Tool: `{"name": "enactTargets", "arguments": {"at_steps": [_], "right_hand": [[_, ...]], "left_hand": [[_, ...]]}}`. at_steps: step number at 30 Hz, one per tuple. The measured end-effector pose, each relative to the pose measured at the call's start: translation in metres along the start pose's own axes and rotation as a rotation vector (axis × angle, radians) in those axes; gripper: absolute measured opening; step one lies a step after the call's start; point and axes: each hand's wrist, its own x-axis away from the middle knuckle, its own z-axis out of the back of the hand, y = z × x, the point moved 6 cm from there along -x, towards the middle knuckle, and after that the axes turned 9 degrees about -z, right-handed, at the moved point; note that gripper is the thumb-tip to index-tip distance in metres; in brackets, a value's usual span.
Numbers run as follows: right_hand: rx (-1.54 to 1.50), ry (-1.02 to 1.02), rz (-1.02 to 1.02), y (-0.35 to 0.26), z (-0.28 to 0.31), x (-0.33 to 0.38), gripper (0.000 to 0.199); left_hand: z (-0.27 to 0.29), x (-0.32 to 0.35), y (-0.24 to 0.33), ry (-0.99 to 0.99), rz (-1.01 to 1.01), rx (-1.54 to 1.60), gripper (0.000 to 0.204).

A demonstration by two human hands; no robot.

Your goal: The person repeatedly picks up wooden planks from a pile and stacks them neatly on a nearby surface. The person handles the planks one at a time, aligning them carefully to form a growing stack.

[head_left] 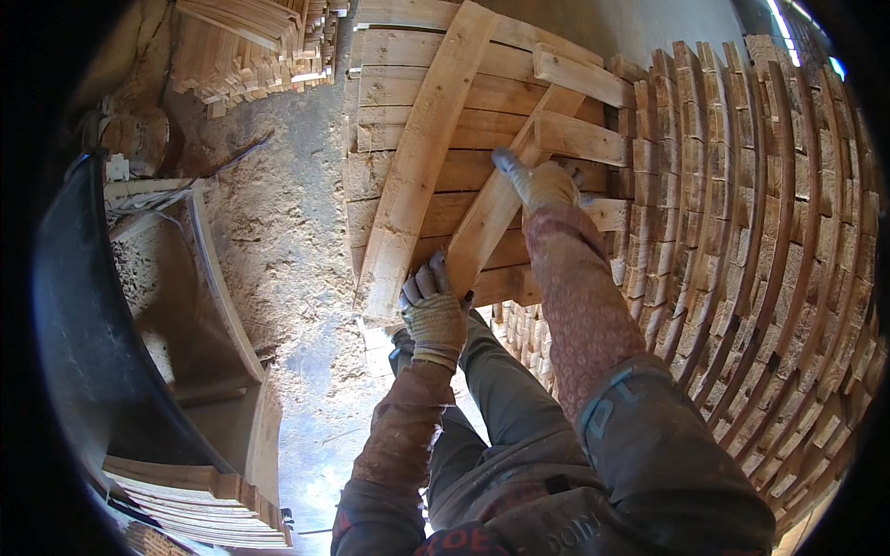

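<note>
A pale wooden plank [491, 221] lies slanted over a row of boards [464, 171]. My right hand [545, 183], in a knitted work glove, grips this plank partway along, with the thumb across its left edge; the other fingers are partly hidden. At the plank's near end, my gloved left hand [434, 320] closes on it, fingers along the left edge and thumb at the end. Left of it, a second, wider plank [422, 167] lies across the same boards, untouched by either hand. Short board ends [579, 139] stick out just beyond my right hand.
Tall stacked rows of wood pieces [732, 213] fill the right side. Another wood stack [260, 46] stands at the far left. A black curved panel and wooden-framed bin [222, 278] stand left, above stacked slats [199, 500]. Sawdust covers the floor [287, 222].
</note>
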Motion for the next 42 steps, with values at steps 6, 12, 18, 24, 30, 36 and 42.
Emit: {"name": "enactTargets", "arguments": {"at_steps": [6,12,18,24,30,36,42], "right_hand": [[0.032,0.062,0.090,0.000,-0.016,-0.013,0.130],[0.234,0.028,0.124,0.009,0.000,0.047,0.129],[-0.141,0.004,0.548,-0.025,0.013,0.104,0.131],[-0.220,-0.069,0.290,-0.120,-0.032,0.155,0.132],[-0.809,0.046,0.351,-0.129,-0.037,0.133,0.119],[-1.505,-0.586,0.903,-0.070,0.015,0.115,0.070],[-1.522,-1.073,1.023,0.009,0.003,0.088,0.047]], "left_hand": [[-0.005,0.023,0.000,-0.009,0.050,-0.005,0.097],[0.006,0.058,-0.021,0.043,0.055,-0.008,0.092],[0.011,0.127,-0.054,0.037,0.120,-0.050,0.090],[0.018,0.135,-0.051,0.020,0.082,-0.089,0.089],[0.051,0.286,-0.132,-0.119,0.408,0.103,0.086],[0.180,0.363,-0.113,-0.148,0.493,0.077,0.097],[0.160,0.187,-0.057,-0.026,0.228,0.790,0.127]]}}
